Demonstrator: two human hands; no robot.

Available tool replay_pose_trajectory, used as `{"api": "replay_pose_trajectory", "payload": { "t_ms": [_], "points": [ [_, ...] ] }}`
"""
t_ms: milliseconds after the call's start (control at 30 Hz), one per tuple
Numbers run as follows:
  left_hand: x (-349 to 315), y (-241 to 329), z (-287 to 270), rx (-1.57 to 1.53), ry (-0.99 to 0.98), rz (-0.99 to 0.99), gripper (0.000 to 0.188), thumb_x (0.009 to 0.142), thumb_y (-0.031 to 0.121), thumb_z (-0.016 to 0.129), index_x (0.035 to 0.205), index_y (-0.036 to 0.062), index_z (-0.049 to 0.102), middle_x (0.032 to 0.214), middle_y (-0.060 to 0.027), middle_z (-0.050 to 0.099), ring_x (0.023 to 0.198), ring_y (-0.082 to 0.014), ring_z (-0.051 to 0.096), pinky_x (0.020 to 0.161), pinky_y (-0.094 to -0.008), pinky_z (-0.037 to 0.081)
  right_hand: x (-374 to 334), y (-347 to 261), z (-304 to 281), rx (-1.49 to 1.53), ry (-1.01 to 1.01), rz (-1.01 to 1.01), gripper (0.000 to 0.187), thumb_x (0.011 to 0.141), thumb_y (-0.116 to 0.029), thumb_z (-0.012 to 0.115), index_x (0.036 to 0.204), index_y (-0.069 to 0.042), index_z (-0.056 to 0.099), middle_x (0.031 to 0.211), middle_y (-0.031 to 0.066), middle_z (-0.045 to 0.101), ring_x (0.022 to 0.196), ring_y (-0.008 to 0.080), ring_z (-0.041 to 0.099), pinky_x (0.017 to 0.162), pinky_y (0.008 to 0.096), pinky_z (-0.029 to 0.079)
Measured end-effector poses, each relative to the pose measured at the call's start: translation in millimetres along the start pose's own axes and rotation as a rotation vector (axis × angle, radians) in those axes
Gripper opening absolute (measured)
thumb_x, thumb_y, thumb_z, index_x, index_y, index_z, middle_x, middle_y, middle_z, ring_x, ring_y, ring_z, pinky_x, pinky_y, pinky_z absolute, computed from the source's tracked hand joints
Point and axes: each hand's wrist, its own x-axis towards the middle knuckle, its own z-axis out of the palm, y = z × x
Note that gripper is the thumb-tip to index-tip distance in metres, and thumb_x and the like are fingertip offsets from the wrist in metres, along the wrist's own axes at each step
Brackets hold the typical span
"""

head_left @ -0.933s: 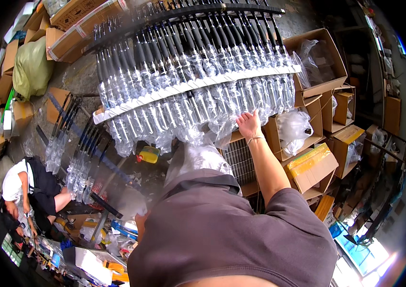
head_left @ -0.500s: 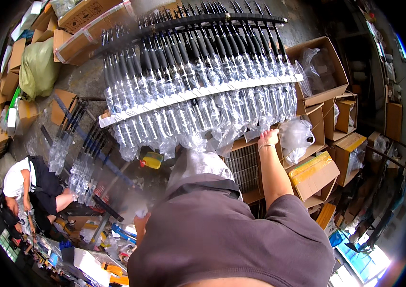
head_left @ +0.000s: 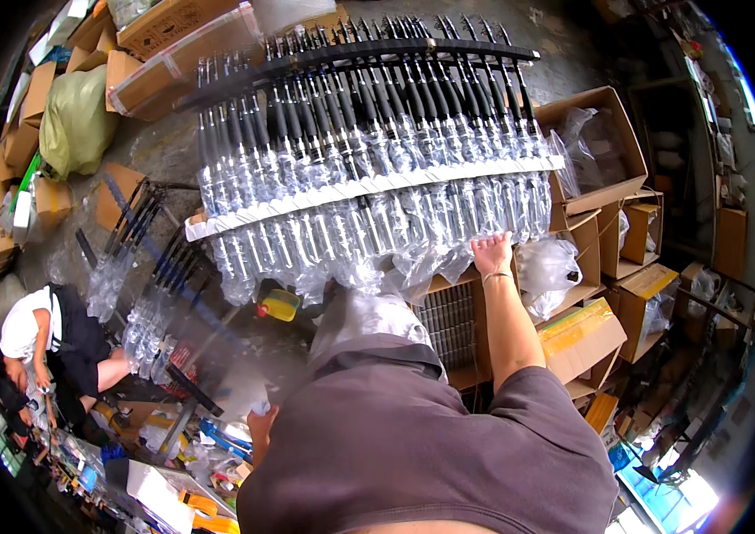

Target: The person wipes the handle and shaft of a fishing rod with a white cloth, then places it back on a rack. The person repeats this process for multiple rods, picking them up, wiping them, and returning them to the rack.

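Observation:
Fishing rods (head_left: 355, 98) with black grips hang side by side in front of me, their lower parts in clear plastic sleeves (head_left: 270, 254). A white slotted bar (head_left: 377, 182) and a black bar (head_left: 377, 44) run across them. My right hand (head_left: 492, 256) is at the sleeves' lower ends on the right, fingers curled against the plastic; what they pinch is hidden. Low on the left, my left hand (head_left: 262, 429) shows only partly past my shirt, closed on a whitish see-through piece (head_left: 258, 396), perhaps a plastic bag.
An open carton (head_left: 604, 182) with clear bags stands right of the rods. Below it are a white plastic bag (head_left: 548, 271) and a taped box (head_left: 584, 343). A yellow container (head_left: 280, 305) is under the rods. At left, a co-worker (head_left: 66, 343) sits near more wrapped rods (head_left: 146, 334).
My right hand has shifted slightly left and up along the sleeve ends. The left hand is a little lower, with more of the whitish piece showing. The whole view has shifted slightly.

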Motion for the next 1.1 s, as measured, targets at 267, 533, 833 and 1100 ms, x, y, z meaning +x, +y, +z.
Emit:
{"api": "replay_pose_trajectory", "payload": {
  "t_ms": [267, 533, 833, 1100],
  "points": [
    [16.8, -35.5, 7.0, 0.351, 0.023, 0.197, 0.032, 0.070, 0.027, 0.084, 0.075, 0.0025, 0.063, 0.070, -0.0057, 0.067, 0.061, -0.0195, 0.062, 0.055, -0.0347, 0.048, -13.1, -3.9, 3.1, -0.083, -0.036, 0.026, 0.083, 0.095, -0.061, 0.034, 0.152, -0.007, 0.008, 0.160, 0.0095, -0.002, 0.147, 0.0296, -0.001, 0.117, 0.0488, 0.007],
    [-21.3, 105.1, 12.2, -0.084, 0.032, -0.105, 0.023, 0.075, 0.021, 0.076, 0.080, 0.0028, 0.063, 0.071, -0.0054, 0.063, 0.062, -0.0177, 0.057, 0.056, -0.0333, 0.046, 15.0, -11.6, -26.9, -0.146, -0.085, 0.005, 0.054, 0.091, -0.064, 0.045, 0.100, -0.010, 0.048, 0.091, 0.0020, 0.040, 0.098, 0.0235, 0.042, 0.106, 0.0498, 0.028],
    [-56.2, 111.4, 44.1, -0.012, 0.121, -0.296, 0.031, 0.072, 0.023, 0.079, 0.085, -0.0005, 0.065, 0.071, -0.0070, 0.064, 0.063, -0.0177, 0.062, 0.052, -0.0337, 0.048, 56.5, -35.8, -33.9, -0.553, 0.278, -0.216, 0.061, 0.092, -0.053, 0.052, 0.121, 0.000, 0.050, 0.112, 0.0138, 0.057, 0.105, 0.0257, 0.055, 0.088, 0.0407, 0.046],
    [-82.8, 89.2, 80.3, -0.316, 0.018, -0.395, 0.048, 0.076, 0.036, 0.071, 0.111, 0.0047, 0.063, 0.102, -0.0172, 0.066, 0.096, -0.0362, 0.062, 0.085, -0.0430, 0.050, 105.9, -60.9, -15.5, -0.999, 0.378, -0.687, 0.059, 0.092, -0.047, 0.052, 0.112, 0.008, 0.058, 0.097, 0.0214, 0.066, 0.087, 0.0341, 0.062, 0.082, 0.0426, 0.048]
  ]
}}
